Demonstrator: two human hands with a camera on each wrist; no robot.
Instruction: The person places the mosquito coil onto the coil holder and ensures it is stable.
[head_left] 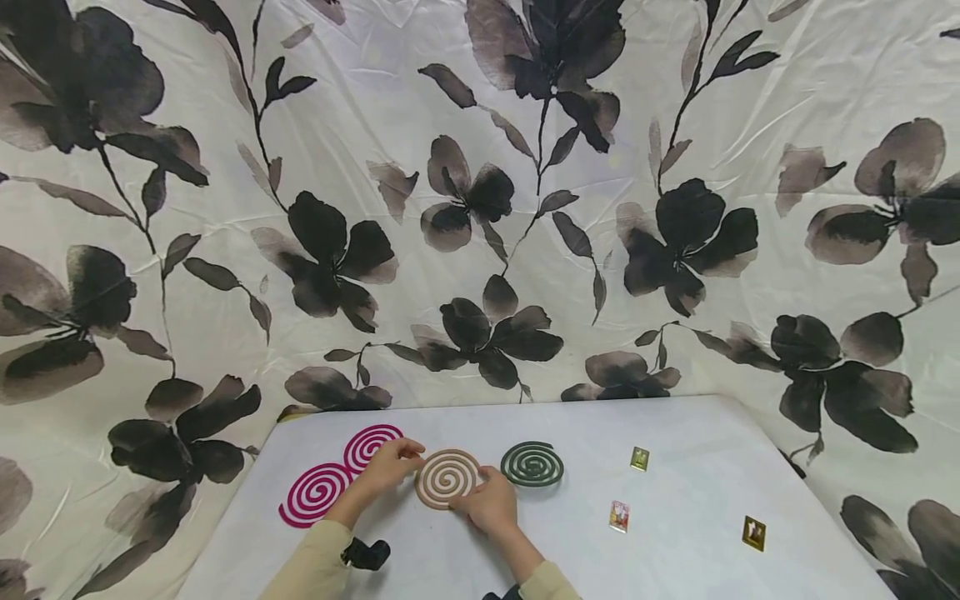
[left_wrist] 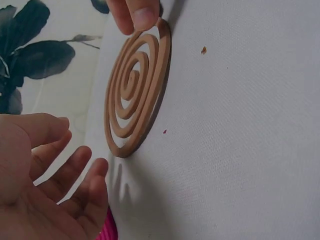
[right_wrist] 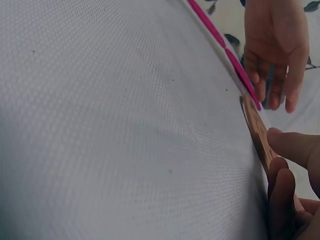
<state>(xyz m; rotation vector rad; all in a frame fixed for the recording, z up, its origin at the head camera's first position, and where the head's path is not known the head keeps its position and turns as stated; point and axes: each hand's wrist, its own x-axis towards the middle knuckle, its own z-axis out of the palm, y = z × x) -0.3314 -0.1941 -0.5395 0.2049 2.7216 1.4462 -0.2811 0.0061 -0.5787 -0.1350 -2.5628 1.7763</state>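
A brown mosquito coil [head_left: 447, 479] sits low over the white table between the two hands. My right hand [head_left: 489, 502] pinches its right edge, thumb on top, and the right wrist view shows those fingers [right_wrist: 283, 192] at the brown rim. My left hand [head_left: 390, 465] hovers beside the coil's left side. In the left wrist view that hand [left_wrist: 55, 175] has loosely bent, spread fingers apart from the coil. Two pink mosquito coils, a nearer one [head_left: 315, 495] and a farther one [head_left: 367, 446], lie left of it, the farther partly behind my left hand. A green mosquito coil [head_left: 532, 464] lies to the right.
Right of the coils, the white table [head_left: 570, 550] holds a small gold packet [head_left: 639, 458], a red-and-white packet [head_left: 618, 516] and a darker gold packet [head_left: 754, 533]. Floral cloth [head_left: 420, 275] hangs behind the table's far edge and at its sides.
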